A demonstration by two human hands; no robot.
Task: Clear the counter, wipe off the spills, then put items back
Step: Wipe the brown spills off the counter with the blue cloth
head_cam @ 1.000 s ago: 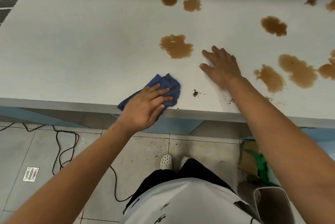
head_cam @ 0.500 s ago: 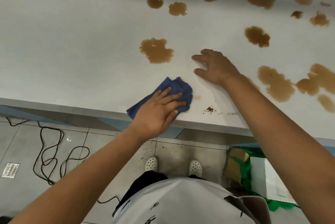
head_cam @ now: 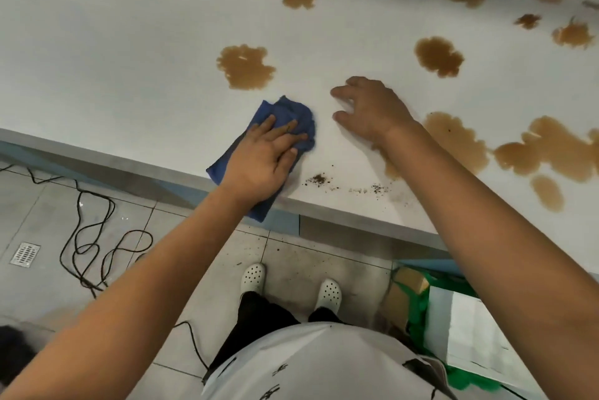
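Pressing my left hand (head_cam: 263, 158) flat on a crumpled dark-blue wiping cloth (head_cam: 291, 121), fingers straight & spread over it, near the front edge of the white flat-topped table (head_cam: 113, 53); one corner of the cloth hangs over that edge. My right hand (head_cam: 372, 108) rests on the tabletop just right of the cloth, not touching it, fingers loosely bent, tips down on the surface, holding nothing. A brown lobed liquid spill (head_cam: 246, 67) sits just beyond the cloth, apart from it. More brown puddles spread across the far & right parts of the table, incl. a large joined patch (head_cam: 544, 150) right of my right forearm, w/ a smaller one below it. A scatter of dark-brown crumbs (head_cam: 319, 178) lies by the front edge, between my two arms. Below the table: grey tiled floor (head_cam: 48, 205), a loose black cable (head_cam: 94, 237) in loops at left, a small metal floor drain (head_cam: 25, 254), my white perforated clogs (head_cam: 253, 278), and at right a green bin (head_cam: 421, 322) w/ a white sheet on it.
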